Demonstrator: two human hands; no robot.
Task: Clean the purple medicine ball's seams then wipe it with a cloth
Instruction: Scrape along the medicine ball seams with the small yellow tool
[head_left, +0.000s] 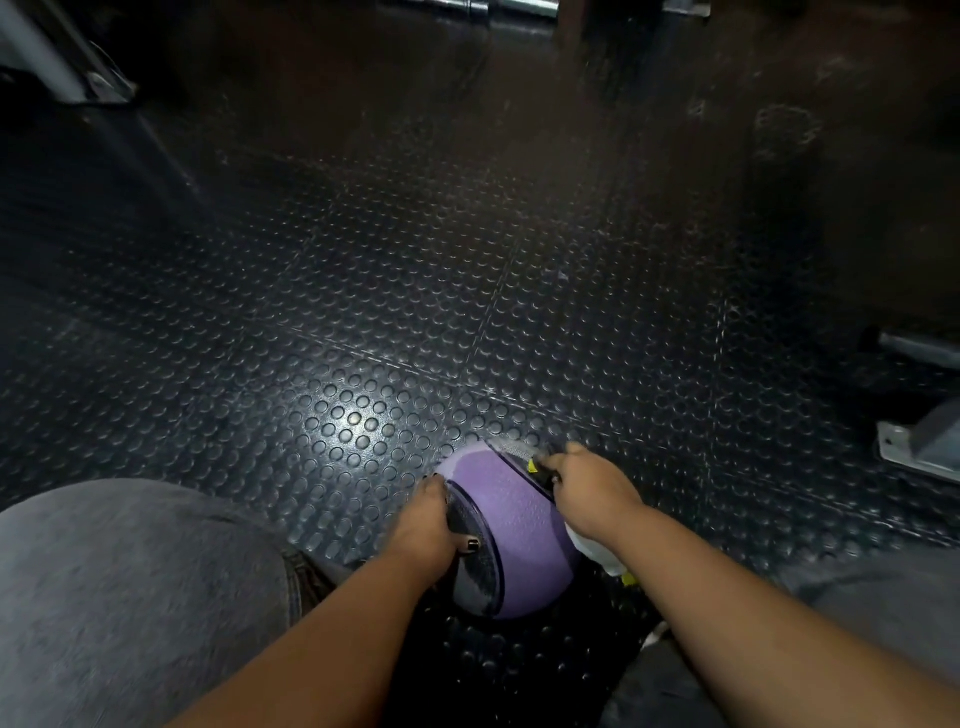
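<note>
The round purple medicine ball with dark grey panels (511, 525) sits on the black studded rubber floor (363, 312), between the person's grey-trousered knees (130, 582). The left hand (423, 525) cups its left side, fingers curved round it and thumb pressed on a grey panel. The right hand (592, 488), arm stretched forward, closes its fingers round a small dark tool with a yellow part (540, 467) set at the upper-right seam. A white item (595, 553), mostly hidden, lies under that wrist beside the ball.

Medicine ball (511, 525) on floor (363, 291), right of left knee (130, 597). Left hand (426, 525) on ball's left side; right hand (592, 493), gripping a brush (540, 470), at its far-right edge. Metal bracket (914, 447) well right.
</note>
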